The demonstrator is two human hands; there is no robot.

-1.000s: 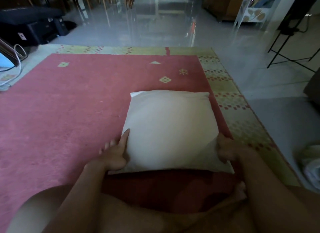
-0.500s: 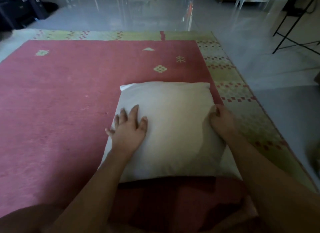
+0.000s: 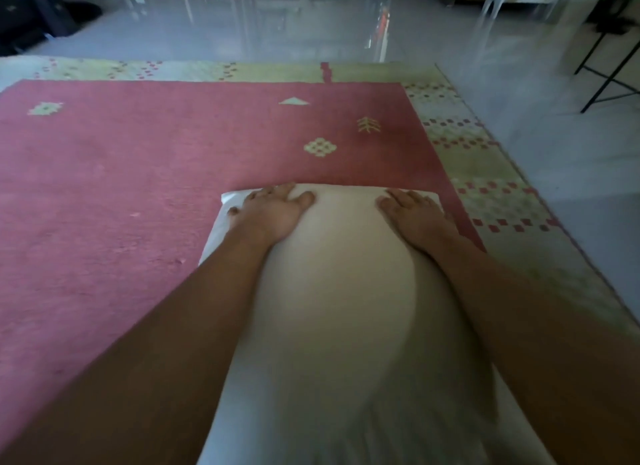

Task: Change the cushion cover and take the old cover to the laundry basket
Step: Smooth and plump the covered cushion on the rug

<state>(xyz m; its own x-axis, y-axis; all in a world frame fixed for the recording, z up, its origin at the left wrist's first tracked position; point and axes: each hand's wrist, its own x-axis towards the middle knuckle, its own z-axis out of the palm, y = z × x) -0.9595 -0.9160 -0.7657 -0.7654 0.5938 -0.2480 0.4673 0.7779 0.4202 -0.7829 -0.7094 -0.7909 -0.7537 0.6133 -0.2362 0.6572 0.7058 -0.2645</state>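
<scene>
A cream-white cushion (image 3: 339, 309) lies flat on the red rug (image 3: 121, 205) right in front of me. My left hand (image 3: 270, 212) rests palm down on its far left corner, fingers spread and reaching the far edge. On the far right corner lies my right hand (image 3: 415, 215), also flat with straight fingers. Both forearms stretch over the cushion. No loose cover and no laundry basket are in view.
The rug has a green patterned border (image 3: 485, 174) on its right and far sides, with shiny grey floor (image 3: 554, 146) beyond. A black metal stand (image 3: 609, 73) is at the far right. Dark equipment (image 3: 34, 18) sits at the far left.
Both hands slid from the cushion's near corners, over its middle, to its far corners. My view moved forward and closer over the cushion.
</scene>
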